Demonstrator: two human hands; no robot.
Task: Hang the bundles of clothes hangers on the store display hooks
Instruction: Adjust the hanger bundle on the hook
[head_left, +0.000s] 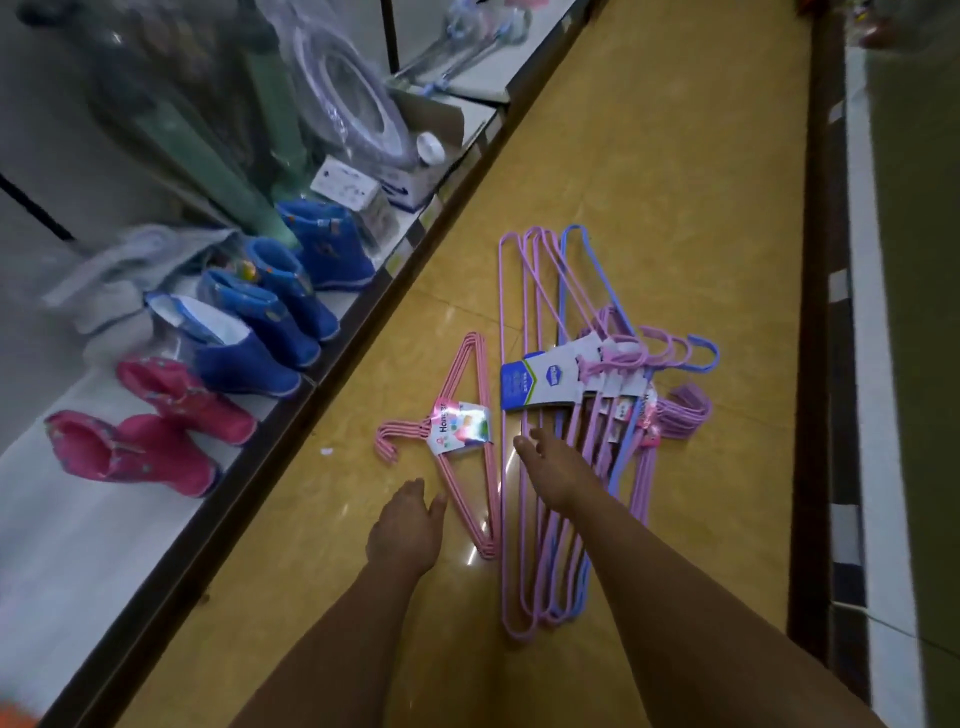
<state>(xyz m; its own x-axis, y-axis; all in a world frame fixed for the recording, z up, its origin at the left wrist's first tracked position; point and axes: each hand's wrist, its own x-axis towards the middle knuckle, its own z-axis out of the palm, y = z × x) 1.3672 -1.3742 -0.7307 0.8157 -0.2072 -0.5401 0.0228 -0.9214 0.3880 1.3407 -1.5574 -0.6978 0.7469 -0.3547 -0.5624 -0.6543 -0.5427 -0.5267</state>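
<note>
Several bundles of clothes hangers lie on the yellow floor. A small pink bundle (470, 441) with a "Hanger" label lies on the left. To its right is an overlapping pile of larger purple and blue bundles (571, 395) with white and blue card labels, and a small purple bundle (685, 410) at the pile's right edge. My left hand (408, 525) hovers with relaxed fingers just left of the pink bundle's lower end, holding nothing. My right hand (550, 470) reaches over the purple pile with fingers spread, below the card labels. No display hooks are in view.
A low white shelf (104, 530) runs along the left with pink rubber boots (150, 441), blue rubber boots (270, 312), boxes and bagged goods. A dark shelf base (815, 364) borders the aisle on the right. The yellow floor (675, 156) stretches ahead.
</note>
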